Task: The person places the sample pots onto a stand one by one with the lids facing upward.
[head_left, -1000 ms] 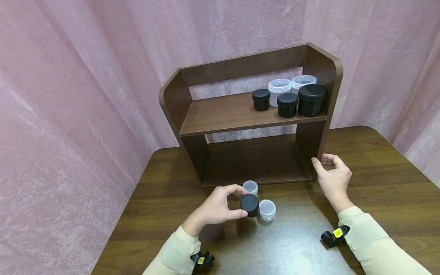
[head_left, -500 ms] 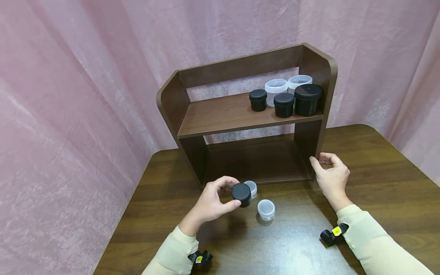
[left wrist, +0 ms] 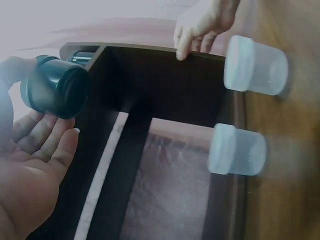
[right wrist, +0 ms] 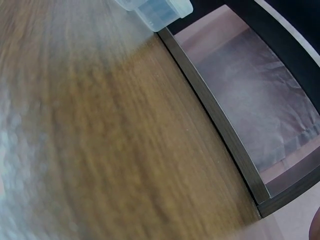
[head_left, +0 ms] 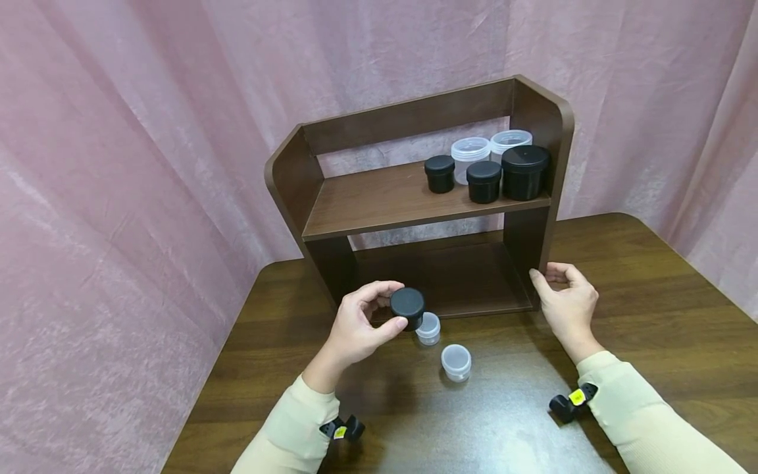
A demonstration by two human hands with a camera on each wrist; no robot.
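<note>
My left hand (head_left: 361, 329) pinches a small black lidded jar (head_left: 407, 307) between thumb and fingers, raised above the table in front of the lower shelf. In the left wrist view the black jar (left wrist: 56, 86) is tipped so its base shows. Just below it in the head view stands a small clear jar (head_left: 428, 329), and a second clear jar (head_left: 456, 363) is nearer to me. At the right, my right hand (head_left: 568, 303) grips the front edge of the brown shelf unit (head_left: 426, 226) by its side panel, thumb on the inner side.
On the upper shelf's right half stand a large black jar (head_left: 525, 173), two smaller black jars (head_left: 483, 182) and two clear jars (head_left: 470, 160). The wooden table (head_left: 503, 408) extends under everything, and a pink curtain (head_left: 148, 164) hangs behind.
The left hand has lifted the black jar up and to the left, away from beside the two clear jars. The right hand stays on the shelf's side panel.
</note>
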